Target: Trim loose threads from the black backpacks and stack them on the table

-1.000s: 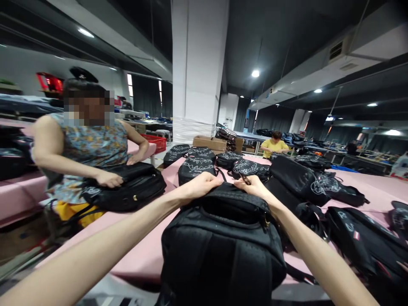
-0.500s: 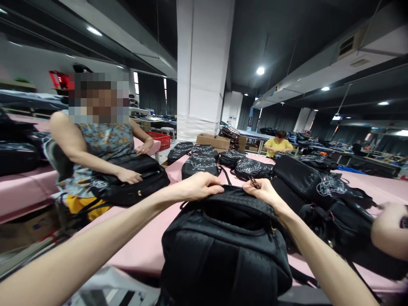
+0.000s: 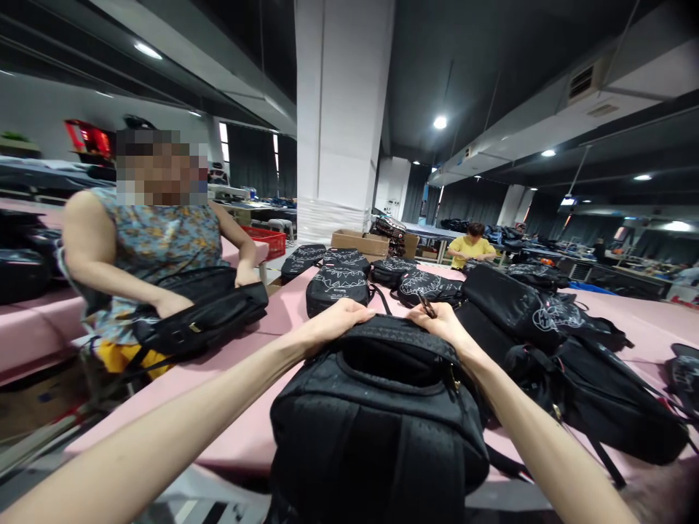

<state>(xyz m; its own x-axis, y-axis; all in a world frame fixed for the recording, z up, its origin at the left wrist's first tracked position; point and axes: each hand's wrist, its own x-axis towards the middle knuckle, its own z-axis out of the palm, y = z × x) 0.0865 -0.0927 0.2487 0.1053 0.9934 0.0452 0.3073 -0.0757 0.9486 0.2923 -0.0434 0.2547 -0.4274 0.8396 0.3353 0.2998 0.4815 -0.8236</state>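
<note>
A black backpack [image 3: 371,426] is in front of me with its straps side toward me and its top zipper opening gaping. My left hand [image 3: 345,317] pinches the far edge of the opening between thumb and fingers. On the same edge, further right, my right hand [image 3: 437,324] grips the fabric. Tucked in that hand is a small dark pair of thread snips [image 3: 426,306], tips pointing up. A gold-coloured zipper pull [image 3: 455,378] hangs at the right end of the opening. The inside of the bag is dark, and my fingertips behind the edge are partly hidden.
A pink-covered table [image 3: 234,407] carries several more black backpacks [image 3: 337,280], with others piled at right [image 3: 507,309]. At left a seated co-worker [image 3: 164,233] handles another backpack [image 3: 218,320]. A white pillar [image 3: 344,109] and cardboard boxes [image 3: 360,244] stand behind.
My hands keep their grip on the backpack's edge while the view shifts slightly right. The co-worker's hand has gone into the other backpack. An arm at the right edge has mostly left view.
</note>
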